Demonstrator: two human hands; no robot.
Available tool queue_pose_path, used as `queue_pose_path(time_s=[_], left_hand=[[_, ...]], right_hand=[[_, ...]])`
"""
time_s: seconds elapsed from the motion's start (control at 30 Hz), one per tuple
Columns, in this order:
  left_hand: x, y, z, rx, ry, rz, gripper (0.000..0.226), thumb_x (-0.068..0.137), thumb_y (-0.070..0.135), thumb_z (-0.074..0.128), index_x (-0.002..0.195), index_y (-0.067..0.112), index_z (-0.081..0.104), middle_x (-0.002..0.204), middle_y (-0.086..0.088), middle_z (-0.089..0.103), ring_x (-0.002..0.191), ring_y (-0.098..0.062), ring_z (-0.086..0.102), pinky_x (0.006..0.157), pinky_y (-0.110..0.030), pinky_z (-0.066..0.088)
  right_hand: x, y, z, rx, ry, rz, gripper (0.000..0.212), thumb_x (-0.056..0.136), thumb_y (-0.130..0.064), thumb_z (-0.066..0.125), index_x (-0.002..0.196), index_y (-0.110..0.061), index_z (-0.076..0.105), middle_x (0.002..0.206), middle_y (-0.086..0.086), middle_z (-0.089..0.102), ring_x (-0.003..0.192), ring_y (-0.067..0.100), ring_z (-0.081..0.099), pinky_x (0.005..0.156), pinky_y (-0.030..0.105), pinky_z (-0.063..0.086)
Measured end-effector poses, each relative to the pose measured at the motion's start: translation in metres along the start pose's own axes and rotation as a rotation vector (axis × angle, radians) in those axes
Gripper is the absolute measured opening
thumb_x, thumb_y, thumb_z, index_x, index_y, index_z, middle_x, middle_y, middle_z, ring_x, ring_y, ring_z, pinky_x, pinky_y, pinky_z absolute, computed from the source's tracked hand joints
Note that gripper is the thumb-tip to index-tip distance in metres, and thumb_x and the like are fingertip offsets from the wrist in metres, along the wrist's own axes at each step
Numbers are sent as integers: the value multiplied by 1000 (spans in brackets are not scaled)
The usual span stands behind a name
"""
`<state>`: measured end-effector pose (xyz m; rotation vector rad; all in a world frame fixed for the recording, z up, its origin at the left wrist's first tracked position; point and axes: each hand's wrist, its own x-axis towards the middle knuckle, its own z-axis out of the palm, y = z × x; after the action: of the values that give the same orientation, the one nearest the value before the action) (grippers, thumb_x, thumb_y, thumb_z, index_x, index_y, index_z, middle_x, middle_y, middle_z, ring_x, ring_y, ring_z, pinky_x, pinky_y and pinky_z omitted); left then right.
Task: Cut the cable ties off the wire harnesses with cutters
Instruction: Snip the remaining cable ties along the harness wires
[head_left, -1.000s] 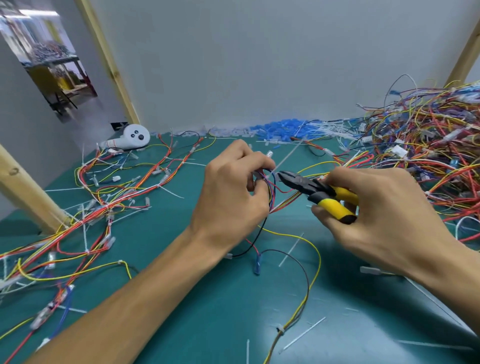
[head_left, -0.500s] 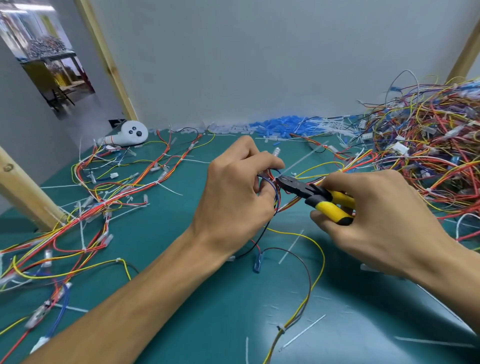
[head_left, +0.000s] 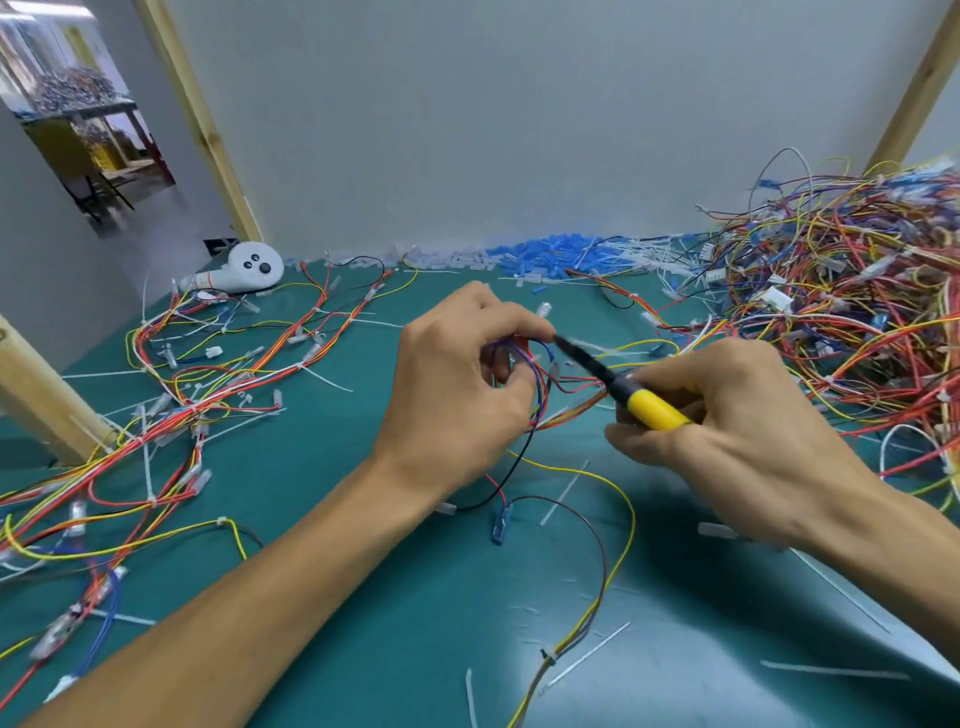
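My left hand (head_left: 457, 384) pinches a small wire harness (head_left: 535, 374) of red, blue and black wires above the green mat (head_left: 363, 597). Its loose ends trail down toward me, with a blue connector (head_left: 500, 525) on the mat. My right hand (head_left: 727, 431) grips the yellow-handled cutters (head_left: 623, 387). Their black jaws point up and left and their tip reaches the bundle beside my left fingertips. The tie at the jaws is hidden by my fingers.
A big heap of tangled harnesses (head_left: 841, 312) fills the right side. Spread-out wires (head_left: 171, 415) and cut white ties lie on the left. A white device (head_left: 249, 270) and blue connectors (head_left: 561, 260) sit along the back wall. A wooden post (head_left: 36, 395) stands at left.
The cutters have turned and their jaws have pushed further left into the bundle. My left hand has lifted slightly, still holding the wires.
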<state>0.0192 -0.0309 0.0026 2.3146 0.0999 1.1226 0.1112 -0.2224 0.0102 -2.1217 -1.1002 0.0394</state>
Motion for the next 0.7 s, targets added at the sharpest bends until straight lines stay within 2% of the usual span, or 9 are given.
queue_pose_path(time_s=[0.1, 0.17, 0.23, 0.3, 0.4, 0.47, 0.57, 0.63, 0.7], left_hand=[[4, -3, 0, -169, -83, -162, 44, 79, -13, 67, 108, 18, 78, 94, -7, 64, 82, -19, 66, 75, -41, 56], [5, -5, 0, -284, -125, -222, 51, 81, -15, 66, 120, 18, 72, 99, -5, 65, 85, -14, 67, 77, -34, 55], [5, -6, -1, -373, -142, -239, 57, 82, -15, 65, 130, 17, 63, 99, -3, 65, 86, -12, 67, 79, -30, 52], [5, -5, -1, -436, -143, -218, 57, 84, -12, 66, 135, 13, 56, 101, -7, 67, 92, -16, 69, 86, -35, 55], [5, -2, -2, -513, -141, -195, 57, 84, -12, 66, 135, 7, 51, 105, -14, 67, 95, -23, 70, 94, -39, 56], [7, -4, -5, -546, -134, -226, 59, 81, -18, 61, 133, 7, 51, 109, -18, 65, 99, -23, 70, 90, -37, 56], [10, -8, -9, -461, -59, -276, 59, 79, -26, 55, 127, 8, 53, 112, -15, 66, 104, -24, 70, 88, -36, 56], [10, -9, -11, -256, 0, -285, 49, 80, -17, 64, 118, 13, 58, 106, -3, 70, 99, -19, 69, 83, -36, 55], [11, -12, -12, -94, -11, -303, 29, 79, -2, 71, 98, 19, 65, 91, 6, 70, 85, -15, 67, 72, -34, 52]], right_hand=[[4, 7, 0, 24, 175, -52, 22, 85, -19, 81, 72, -14, 64, 60, 11, 53, 55, 28, 44, 55, 39, 44], [5, 8, 2, 99, 242, -87, 16, 84, -14, 82, 82, -18, 66, 62, 8, 61, 57, 34, 54, 54, 45, 51], [4, 7, 4, 234, 220, -100, 30, 83, -12, 82, 102, -26, 65, 65, 9, 67, 53, 30, 56, 51, 38, 53], [2, 7, 7, 213, 162, -108, 42, 81, -11, 83, 113, -32, 64, 65, 8, 68, 53, 27, 56, 53, 32, 52], [4, 12, 10, -58, 181, -116, 14, 80, -19, 82, 82, -22, 69, 59, 6, 61, 59, 31, 55, 58, 43, 51], [6, 17, 9, -84, 233, -106, 13, 81, -19, 77, 74, -15, 67, 60, 10, 59, 60, 36, 55, 58, 46, 52], [10, 20, 4, -77, 300, -76, 10, 82, -18, 74, 75, -16, 66, 66, 13, 64, 63, 39, 59, 62, 48, 55], [12, 24, 0, -108, 363, -53, 10, 82, -18, 75, 77, -15, 67, 67, 13, 65, 64, 41, 59, 64, 48, 57], [13, 28, -2, -160, 388, -31, 10, 82, -21, 75, 78, -14, 68, 69, 15, 66, 66, 43, 58, 66, 48, 57]])
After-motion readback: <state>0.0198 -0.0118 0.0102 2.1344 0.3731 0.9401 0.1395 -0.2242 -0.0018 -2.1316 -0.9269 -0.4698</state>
